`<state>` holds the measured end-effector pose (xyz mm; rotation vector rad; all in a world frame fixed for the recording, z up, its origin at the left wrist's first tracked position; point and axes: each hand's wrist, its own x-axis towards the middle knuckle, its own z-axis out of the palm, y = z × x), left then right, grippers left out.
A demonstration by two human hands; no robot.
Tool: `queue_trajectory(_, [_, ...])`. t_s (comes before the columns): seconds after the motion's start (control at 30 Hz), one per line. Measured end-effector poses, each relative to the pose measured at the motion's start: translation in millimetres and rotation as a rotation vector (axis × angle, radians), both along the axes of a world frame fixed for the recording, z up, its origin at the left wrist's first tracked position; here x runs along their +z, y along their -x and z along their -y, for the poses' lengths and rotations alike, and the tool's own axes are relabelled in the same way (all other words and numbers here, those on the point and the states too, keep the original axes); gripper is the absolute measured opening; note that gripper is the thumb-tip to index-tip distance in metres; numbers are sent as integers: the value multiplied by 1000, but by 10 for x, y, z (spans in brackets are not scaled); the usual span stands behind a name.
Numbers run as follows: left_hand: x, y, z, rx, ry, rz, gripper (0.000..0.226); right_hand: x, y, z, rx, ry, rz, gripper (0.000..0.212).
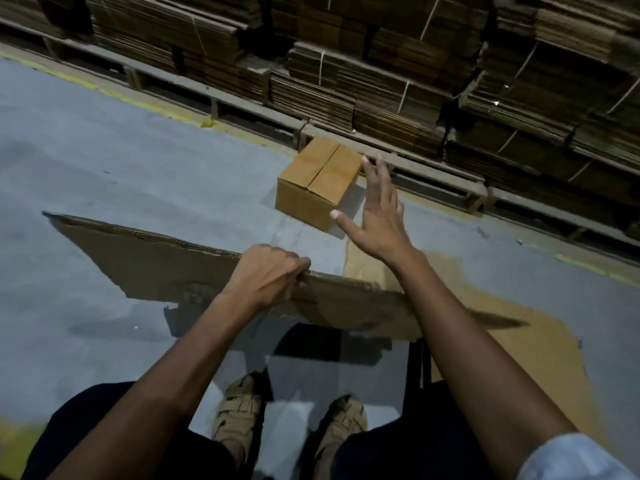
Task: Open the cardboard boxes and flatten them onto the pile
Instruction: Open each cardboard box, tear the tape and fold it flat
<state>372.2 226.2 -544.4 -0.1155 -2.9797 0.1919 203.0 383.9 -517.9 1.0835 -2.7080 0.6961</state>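
Observation:
A flattened cardboard box hangs blurred above the grey floor, stretching from the left to the lower right. My left hand grips its upper edge near the middle. A closed small cardboard box stands on the floor farther off, its top flaps meeting in a seam. My right hand is spread open in the air just right of that box, fingers straight, not touching it. A pile of flat cardboard lies on the floor under my right arm.
Strapped bundles of flat cardboard are stacked on wooden pallets along the far side, behind a yellow floor line. My two feet in tan sandals stand below the held sheet.

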Motion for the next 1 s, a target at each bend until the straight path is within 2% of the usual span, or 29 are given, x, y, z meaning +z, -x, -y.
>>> queue_trajectory(0.17, [-16,-4,0,-28,-3,47,23,-405,223,35,-108,-346,193,82])
queue_trajectory(0.3, [-36,-29,40,-36,-37,72,22,-685,373,-203,-193,-575,405,80])
queue_trajectory(0.5, [-74,-42,76,-69,-83,50,20,-985,523,-433,-209,-494,480,83])
queue_trajectory(0.6, [-77,-48,-21,-115,-65,75,19,-1074,591,-440,-215,-486,540,90])
queue_trajectory(0.7, [-123,-59,-35,-158,-66,40,16,-1082,609,-423,-180,-550,688,104])
queue_trajectory(0.73, [-134,-54,-18,-154,-68,29,16,-1042,603,-407,-171,-573,716,107])
queue_trajectory(0.83, [-146,-26,8,-124,-98,36,17,-792,568,-334,-122,-615,719,91])
queue_trajectory(1.0, [-129,44,33,21,-121,80,18,-229,316,-360,-32,-530,735,96])
